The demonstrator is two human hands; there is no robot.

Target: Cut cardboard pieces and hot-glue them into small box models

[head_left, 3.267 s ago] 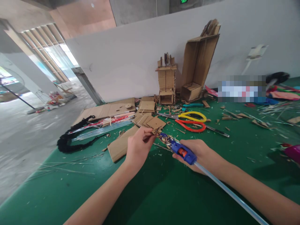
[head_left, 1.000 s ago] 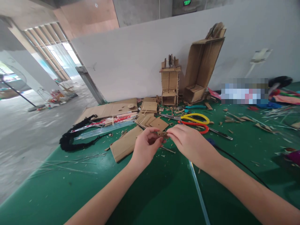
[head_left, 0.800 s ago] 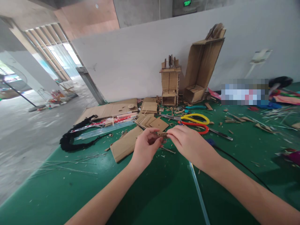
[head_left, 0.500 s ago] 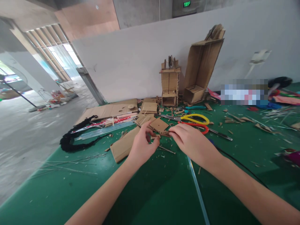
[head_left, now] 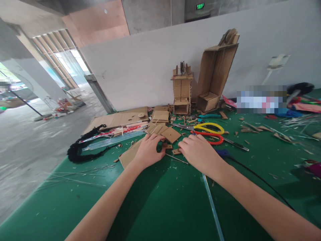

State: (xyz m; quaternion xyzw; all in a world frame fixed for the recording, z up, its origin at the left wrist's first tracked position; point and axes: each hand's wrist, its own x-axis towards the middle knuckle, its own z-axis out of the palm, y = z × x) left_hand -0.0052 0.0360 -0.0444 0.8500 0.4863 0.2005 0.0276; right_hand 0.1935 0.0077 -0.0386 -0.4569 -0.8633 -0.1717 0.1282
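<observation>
Your two small pieces, a left cardboard strip (head_left: 168, 146) and a right cardboard strip (head_left: 176, 151), are sitting just apart near the middle of the green worktop (head_left: 155, 207). Your left hand (head_left: 147, 152) is curling at the left one, thumb and fingers parted; you are not showing clearly whether it is gripping or only touching. Your right hand (head_left: 200, 154) is bending its fingers over the other strip's end, and I cannot tell whether they are pinching it. A thin rod (head_left: 177, 158) is lying just nearer you.

Beyond your hands, square cardboard pieces (head_left: 171, 134) and scissors (head_left: 194, 128) with yellow and red handles are lying toward the worktop's far edge. A blue hot glue gun (head_left: 222, 153) is resting by your right wrist, with a clear glue stick (head_left: 212, 204) running toward the near edge. Black yarn (head_left: 72, 152) is curving near the left edge. Along the far edge, a cardboard tower (head_left: 182, 90) and a taller cardboard box (head_left: 213, 70) are standing before the white panel (head_left: 137, 67).
</observation>
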